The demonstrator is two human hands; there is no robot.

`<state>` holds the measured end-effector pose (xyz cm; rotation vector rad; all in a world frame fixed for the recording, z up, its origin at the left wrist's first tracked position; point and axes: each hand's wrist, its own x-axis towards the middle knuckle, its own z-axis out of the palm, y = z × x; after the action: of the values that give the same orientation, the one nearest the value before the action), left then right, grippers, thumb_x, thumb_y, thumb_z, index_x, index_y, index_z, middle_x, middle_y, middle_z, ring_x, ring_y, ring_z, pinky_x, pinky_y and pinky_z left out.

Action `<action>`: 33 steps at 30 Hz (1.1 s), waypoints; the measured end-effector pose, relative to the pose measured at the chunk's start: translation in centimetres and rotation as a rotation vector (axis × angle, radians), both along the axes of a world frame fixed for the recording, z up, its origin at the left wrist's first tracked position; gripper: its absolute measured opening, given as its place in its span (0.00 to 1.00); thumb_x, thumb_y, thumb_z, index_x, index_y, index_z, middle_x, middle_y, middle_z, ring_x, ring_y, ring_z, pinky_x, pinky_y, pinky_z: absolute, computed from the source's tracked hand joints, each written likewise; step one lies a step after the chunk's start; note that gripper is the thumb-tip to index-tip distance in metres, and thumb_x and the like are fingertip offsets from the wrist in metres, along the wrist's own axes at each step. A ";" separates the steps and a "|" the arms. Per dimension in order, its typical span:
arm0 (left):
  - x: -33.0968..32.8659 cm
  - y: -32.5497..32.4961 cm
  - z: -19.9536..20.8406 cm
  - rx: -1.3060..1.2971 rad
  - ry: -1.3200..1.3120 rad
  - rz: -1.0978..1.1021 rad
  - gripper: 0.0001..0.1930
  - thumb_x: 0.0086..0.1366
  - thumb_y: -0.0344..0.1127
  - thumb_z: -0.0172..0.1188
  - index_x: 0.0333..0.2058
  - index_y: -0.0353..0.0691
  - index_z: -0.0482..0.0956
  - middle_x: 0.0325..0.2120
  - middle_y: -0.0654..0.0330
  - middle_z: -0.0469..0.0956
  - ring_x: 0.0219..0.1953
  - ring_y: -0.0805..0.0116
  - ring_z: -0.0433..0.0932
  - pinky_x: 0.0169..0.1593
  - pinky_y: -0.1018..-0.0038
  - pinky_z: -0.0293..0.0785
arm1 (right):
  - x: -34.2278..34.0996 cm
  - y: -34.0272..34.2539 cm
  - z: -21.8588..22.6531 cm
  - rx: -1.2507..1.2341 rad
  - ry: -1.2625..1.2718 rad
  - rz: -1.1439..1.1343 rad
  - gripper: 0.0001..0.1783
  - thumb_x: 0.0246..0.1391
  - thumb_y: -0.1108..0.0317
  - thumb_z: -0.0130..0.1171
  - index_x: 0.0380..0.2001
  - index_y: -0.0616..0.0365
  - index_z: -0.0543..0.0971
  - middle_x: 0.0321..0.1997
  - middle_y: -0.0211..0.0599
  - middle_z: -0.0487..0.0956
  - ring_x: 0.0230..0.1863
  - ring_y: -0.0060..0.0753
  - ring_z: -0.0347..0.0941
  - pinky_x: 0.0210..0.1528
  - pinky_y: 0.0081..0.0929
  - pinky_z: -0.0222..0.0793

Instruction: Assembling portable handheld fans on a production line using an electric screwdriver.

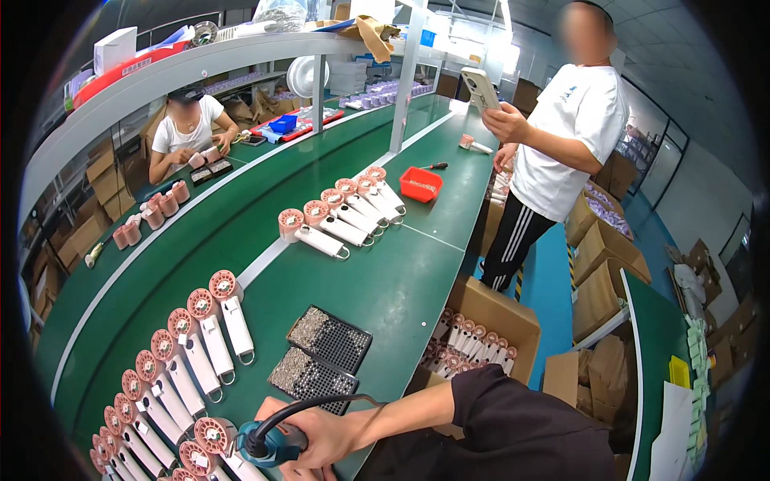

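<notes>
At the lower edge, my right hand (319,433) is closed around a teal electric screwdriver (277,443) with a black cable running back over the wrist. A bit of skin just below it, cut off by the frame, may be my left hand (309,474); its fingers are hidden. Beside the screwdriver lies a handheld fan (213,435) with a pink round head and white handle. More such fans (188,365) lie in a slanting row to the left. Two black trays (350,337) of small metal screws sit just beyond my right hand.
Another row of fans (341,224) lies farther along the green bench (385,280), near a red bin (421,184) and a screwdriver. A cardboard box (521,321) of fans stands right of the bench. One person (573,112) stands holding a phone; another (188,132) sits across the bench.
</notes>
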<state>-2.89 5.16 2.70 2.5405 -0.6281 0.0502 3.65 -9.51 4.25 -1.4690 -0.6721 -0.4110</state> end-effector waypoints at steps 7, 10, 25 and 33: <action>0.2 0.1 0.4 -0.063 0.038 0.033 0.13 0.62 0.31 0.58 0.42 0.32 0.69 0.37 0.40 0.70 0.37 0.40 0.73 0.38 0.56 0.70 | -0.1 -1.1 -0.1 -0.167 0.039 -0.046 0.28 0.42 0.64 0.72 0.43 0.61 0.68 0.37 0.35 0.75 0.35 0.27 0.74 0.37 0.26 0.71; 0.7 -0.2 -0.2 -0.116 0.009 0.054 0.13 0.62 0.31 0.58 0.44 0.34 0.69 0.31 0.43 0.69 0.31 0.43 0.72 0.31 0.56 0.68 | -0.1 -0.5 -1.2 -0.003 0.031 -0.034 0.21 0.43 0.79 0.66 0.40 0.61 0.68 0.31 0.34 0.75 0.29 0.21 0.72 0.31 0.21 0.70; -0.1 0.3 0.1 -0.044 0.004 0.076 0.11 0.63 0.34 0.57 0.38 0.35 0.67 0.34 0.42 0.68 0.33 0.42 0.72 0.33 0.56 0.69 | -0.1 -0.3 -0.3 -0.156 0.134 0.019 0.28 0.43 0.66 0.70 0.46 0.60 0.67 0.38 0.36 0.75 0.37 0.25 0.74 0.39 0.25 0.70; 0.2 0.7 -2.4 -0.040 0.005 0.036 0.35 0.57 0.32 0.60 0.64 0.51 0.59 0.30 0.54 0.65 0.30 0.58 0.71 0.32 0.66 0.72 | -1.2 0.6 -1.2 0.152 0.067 -0.091 0.21 0.41 0.82 0.65 0.38 0.60 0.68 0.26 0.33 0.75 0.25 0.18 0.72 0.29 0.16 0.68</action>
<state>-2.72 5.90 0.34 2.5128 -0.5737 0.0686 2.50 -8.93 3.04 -1.3660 -0.5107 -0.4716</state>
